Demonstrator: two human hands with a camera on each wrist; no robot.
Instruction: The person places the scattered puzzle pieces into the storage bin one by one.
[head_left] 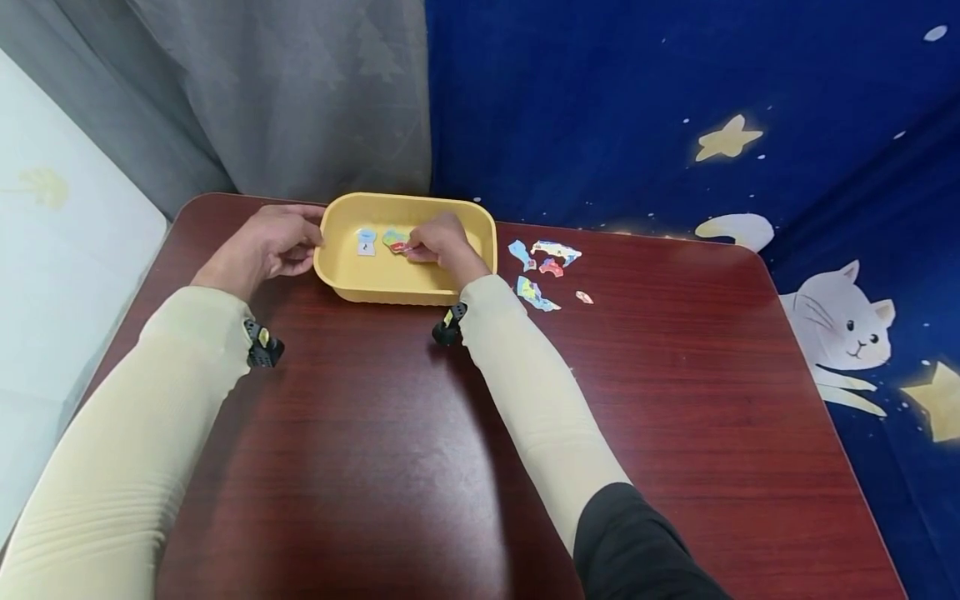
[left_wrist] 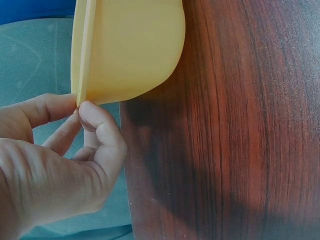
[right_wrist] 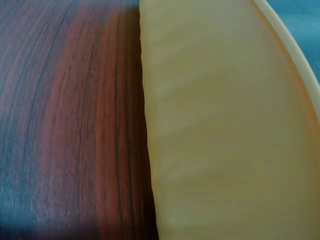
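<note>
A yellow plastic tub sits at the back edge of the table. My left hand pinches its left end by the rim; in the left wrist view the thumb and fingers of that hand meet on the rim of the tub. Inside the tub, my right hand pinches a small red printed cut-out piece at its fingertips. A green-and-blue piece lies against it, and a light blue and white piece lies to the left. The right wrist view holds only the tub's outer wall and table, no hand.
Right of the tub, several printed cut-outs lie on the dark red wooden table: a blue one, a red one, a blue-and-yellow one and a tiny one. Grey and blue curtains hang behind.
</note>
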